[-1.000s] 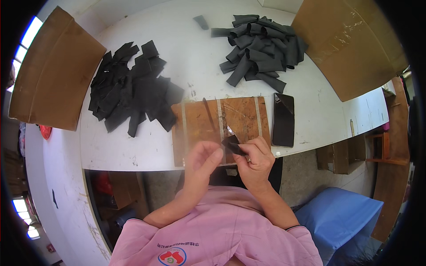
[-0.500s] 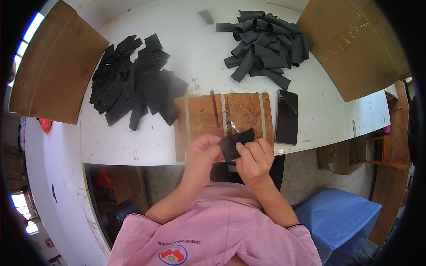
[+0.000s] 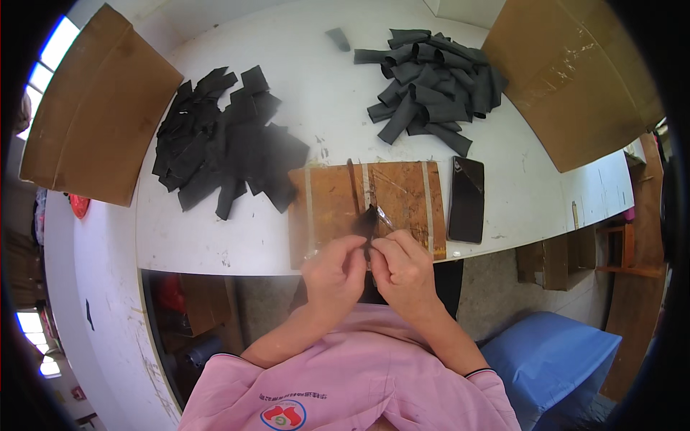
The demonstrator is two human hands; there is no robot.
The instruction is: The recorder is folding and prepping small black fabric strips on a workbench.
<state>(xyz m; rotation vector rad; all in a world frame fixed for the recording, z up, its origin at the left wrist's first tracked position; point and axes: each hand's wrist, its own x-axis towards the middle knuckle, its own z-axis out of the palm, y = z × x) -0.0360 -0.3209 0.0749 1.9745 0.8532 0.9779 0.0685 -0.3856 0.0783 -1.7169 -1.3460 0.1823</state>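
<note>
Head view, hands: left hand (image 3: 334,269) and right hand (image 3: 402,267) are close together at the near edge of the worktop (image 3: 323,100), fingertips almost meeting.
Left hand state: fingers curled, thumb and forefinger pinching the lower end of a small black strip (image 3: 369,226).
Right hand state: fingers curled, pinching the same black strip from the other side.
Black strip position: held upright between both hands, just above the near edge of the brown board (image 3: 338,208); a clear film (image 3: 384,215) appears to cling to its upper end, details too small to confirm.
Brown board: lies flat at the worktop's near edge, crossed by pale tape bands.
Phone: a dark phone (image 3: 466,199) lies flat just to the right of the board.
Flat pieces: a heap of flat black pieces (image 3: 223,147) sits left of the board, touching its far left corner.
Rolled pieces: a pile of dark grey sleeves (image 3: 431,86) lies further back on the right, well apart from the hands.
Cartons: one cardboard flap (image 3: 93,140) at left, another cardboard flap (image 3: 568,79) at right.
Clothing: pink shirt (image 3: 359,381) at the lower edge.
</note>
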